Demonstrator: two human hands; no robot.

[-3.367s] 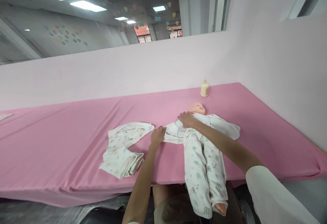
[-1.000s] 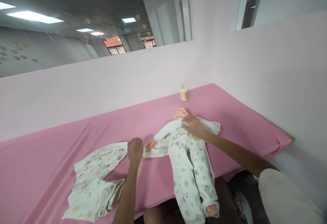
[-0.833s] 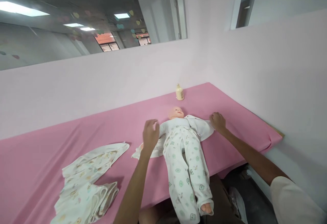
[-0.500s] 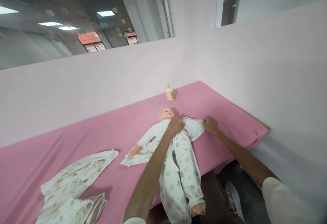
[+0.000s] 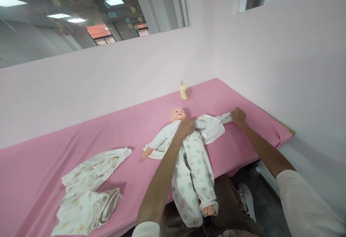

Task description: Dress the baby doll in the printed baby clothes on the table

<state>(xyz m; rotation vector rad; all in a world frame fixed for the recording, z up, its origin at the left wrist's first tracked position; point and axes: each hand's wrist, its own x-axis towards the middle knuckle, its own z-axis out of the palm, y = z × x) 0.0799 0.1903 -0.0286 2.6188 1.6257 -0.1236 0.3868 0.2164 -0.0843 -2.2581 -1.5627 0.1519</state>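
Note:
A baby doll lies face up on the pink table, its legs in patterned white trousers hanging over the front edge. It wears a white top. My left hand rests on the doll's chest, fingers curled on the fabric. My right hand grips the end of the top's sleeve and holds it stretched out to the right. The doll's other arm lies out to the left, its bare hand showing.
A second patterned baby garment lies crumpled on the table at the left. A small cream bottle stands at the back by the wall. Pink walls close the table at the back and right. My knees and a shoe show under the edge.
My right hand has drawn the sleeve farther out to the right. My left hand has stayed on the doll's chest. The camera view has shifted slightly.

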